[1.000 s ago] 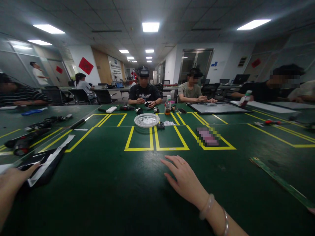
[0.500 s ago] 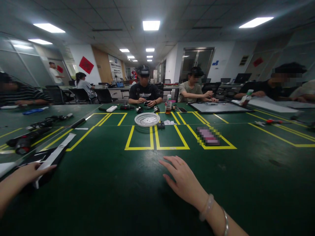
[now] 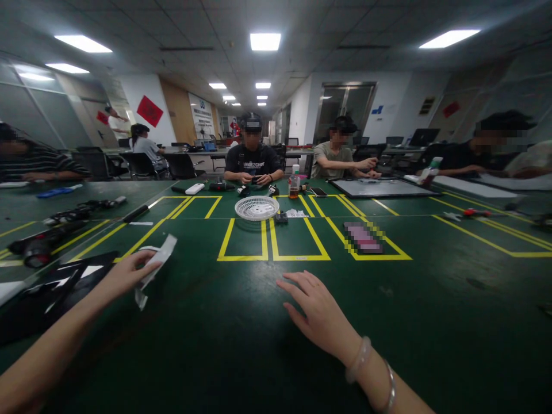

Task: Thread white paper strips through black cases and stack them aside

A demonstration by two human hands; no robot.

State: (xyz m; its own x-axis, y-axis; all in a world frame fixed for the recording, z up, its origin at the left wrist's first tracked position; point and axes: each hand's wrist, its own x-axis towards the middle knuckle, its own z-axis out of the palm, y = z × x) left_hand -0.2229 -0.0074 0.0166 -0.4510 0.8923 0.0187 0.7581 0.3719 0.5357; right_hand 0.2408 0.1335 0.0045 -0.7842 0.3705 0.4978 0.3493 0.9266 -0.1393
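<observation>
My left hand (image 3: 129, 273) grips a crumpled white strip (image 3: 163, 257), paper or thin film, between thumb and fingers. The strip hangs above the green table (image 3: 241, 328), bent at its lower end. Behind that forearm lies a flat black item (image 3: 26, 313) with white pieces on it; its kind I cannot make out. Over the table's middle, my right hand (image 3: 317, 310) has its fingers spread and holds nothing. Beyond it are the yellow tape rectangles (image 3: 299, 258) and a phone-like pink item (image 3: 363, 237), blurred out.
A white round slotted basket (image 3: 257, 208) stands ahead, with a small black part (image 3: 281, 218) beside it. Left are a black-and-red tool (image 3: 37, 250) and dark cables (image 3: 86, 210). A bottle (image 3: 294, 183), a whiteboard (image 3: 383, 188) and several seated people line the far side.
My left hand has lifted the white strip off the black item and carried it right and away from me. My right hand has barely moved.
</observation>
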